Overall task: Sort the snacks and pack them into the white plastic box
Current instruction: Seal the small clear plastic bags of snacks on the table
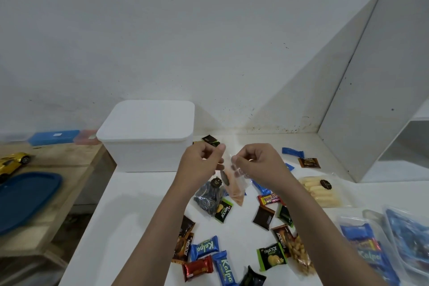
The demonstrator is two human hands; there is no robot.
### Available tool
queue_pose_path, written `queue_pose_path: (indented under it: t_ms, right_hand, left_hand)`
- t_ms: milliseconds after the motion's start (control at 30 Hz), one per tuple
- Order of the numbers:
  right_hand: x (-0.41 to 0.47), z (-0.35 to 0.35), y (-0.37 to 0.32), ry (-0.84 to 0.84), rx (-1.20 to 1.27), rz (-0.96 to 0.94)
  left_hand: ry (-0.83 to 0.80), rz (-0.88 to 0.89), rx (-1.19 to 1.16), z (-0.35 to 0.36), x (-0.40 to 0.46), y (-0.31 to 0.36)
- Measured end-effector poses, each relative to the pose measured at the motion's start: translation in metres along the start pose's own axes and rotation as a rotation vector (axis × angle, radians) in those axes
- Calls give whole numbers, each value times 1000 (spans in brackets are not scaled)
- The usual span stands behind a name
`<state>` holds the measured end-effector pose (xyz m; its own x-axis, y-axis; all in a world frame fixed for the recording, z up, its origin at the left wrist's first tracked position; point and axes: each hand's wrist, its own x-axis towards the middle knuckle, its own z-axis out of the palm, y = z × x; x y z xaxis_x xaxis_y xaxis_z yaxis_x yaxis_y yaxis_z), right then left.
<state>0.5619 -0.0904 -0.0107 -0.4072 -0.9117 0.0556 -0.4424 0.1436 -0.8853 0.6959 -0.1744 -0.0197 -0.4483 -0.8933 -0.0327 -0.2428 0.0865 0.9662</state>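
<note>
The white plastic box (148, 144) stands at the back left of the white table (130, 216) with its lid on. In front of it, my left hand (199, 160) and my right hand (257, 162) both pinch the top of a clear bag of orange snacks (234, 188), held above the table. Loose wrapped snacks lie scattered below: blue Kalpa bars (205, 247), green Nextar packs (271, 256), a red bar (197, 268), a bag of dark spiral biscuits (206, 198) and a bag of peanuts (300, 255).
A clear tray of pale finger biscuits (318, 190) lies at the right. Clear tubs holding blue snacks (369, 246) sit at the front right. A wooden table at left carries a dark blue lid (25, 199), a yellow toy car (14, 162) and blue and pink cases (53, 137).
</note>
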Motion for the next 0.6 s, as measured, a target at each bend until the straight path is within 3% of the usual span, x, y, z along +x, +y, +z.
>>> queue_pose_path:
  t_ms: [100, 367, 600]
  right_hand:
    - [-1, 8, 2, -10, -38, -7]
    - [-4, 16, 8, -56, 47, 21]
    - [-1, 18, 12, -20, -37, 27]
  left_hand:
    - [-85, -72, -120, 5, -2, 0]
    - [-85, -26, -161, 2, -2, -9]
    - [-95, 27, -214, 5, -1, -14]
